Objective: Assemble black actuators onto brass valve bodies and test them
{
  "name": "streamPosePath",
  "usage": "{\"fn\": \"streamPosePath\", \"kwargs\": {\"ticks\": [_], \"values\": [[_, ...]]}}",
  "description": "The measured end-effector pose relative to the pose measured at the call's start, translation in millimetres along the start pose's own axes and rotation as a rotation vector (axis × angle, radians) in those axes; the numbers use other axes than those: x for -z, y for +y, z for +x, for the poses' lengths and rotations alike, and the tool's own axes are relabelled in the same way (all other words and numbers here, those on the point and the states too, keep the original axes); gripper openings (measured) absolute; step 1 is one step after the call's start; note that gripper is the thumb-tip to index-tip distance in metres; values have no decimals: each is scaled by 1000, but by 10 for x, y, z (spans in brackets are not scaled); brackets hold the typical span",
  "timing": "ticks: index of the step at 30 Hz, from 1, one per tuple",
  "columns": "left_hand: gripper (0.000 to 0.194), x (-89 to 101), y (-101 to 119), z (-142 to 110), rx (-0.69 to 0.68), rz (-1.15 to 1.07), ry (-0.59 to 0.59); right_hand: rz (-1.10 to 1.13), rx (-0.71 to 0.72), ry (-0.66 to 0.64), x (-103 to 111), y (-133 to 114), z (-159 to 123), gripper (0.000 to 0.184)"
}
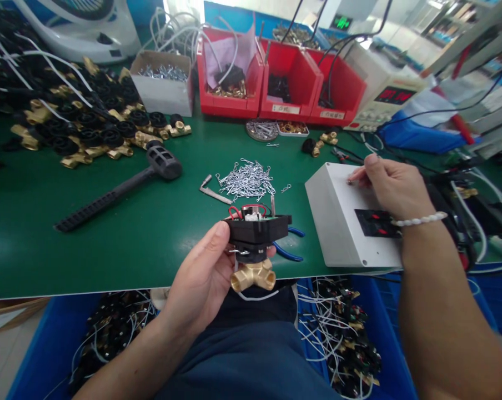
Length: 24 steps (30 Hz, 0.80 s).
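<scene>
My left hand (201, 278) is closed round a brass valve body (253, 275) with a black actuator housing (257, 228) on top, held just over the near edge of the green bench. Red wires show in the housing's open top. My right hand (395, 186) rests on a white plastic box (338, 216) at the right, fingers curled, with fingertips pinched at a small spot on the box's top. What they pinch is too small to make out. A white bead bracelet circles that wrist.
A heap of silver clips (246, 180) and a small metal key (213, 191) lie mid-bench. Blue-handled pliers (290, 253) sit behind the valve. A black mallet (121, 191), piled brass valves (84, 128), red bins (276, 83) and blue crates (351, 333) of wired parts surround.
</scene>
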State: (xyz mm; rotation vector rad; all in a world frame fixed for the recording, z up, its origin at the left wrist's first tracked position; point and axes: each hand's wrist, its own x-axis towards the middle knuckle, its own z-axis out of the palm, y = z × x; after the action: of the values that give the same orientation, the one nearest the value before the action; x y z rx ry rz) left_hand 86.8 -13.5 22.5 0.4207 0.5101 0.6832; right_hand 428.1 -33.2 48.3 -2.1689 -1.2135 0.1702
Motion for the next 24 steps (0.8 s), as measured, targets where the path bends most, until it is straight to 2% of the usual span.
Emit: {"fn": "streamPosePath", "kwargs": {"ticks": [5, 15, 24], "values": [[37, -2, 15, 0, 49, -21, -16, -15, 24, -13, 10, -50, -43, 86], [32, -19, -3, -13, 41, 3, -24, -48, 46, -31, 24, -73, -41, 67], [33, -16, 2, -28, 49, -5, -47, -57, 17, -22, 3, -98, -57, 63]]}}
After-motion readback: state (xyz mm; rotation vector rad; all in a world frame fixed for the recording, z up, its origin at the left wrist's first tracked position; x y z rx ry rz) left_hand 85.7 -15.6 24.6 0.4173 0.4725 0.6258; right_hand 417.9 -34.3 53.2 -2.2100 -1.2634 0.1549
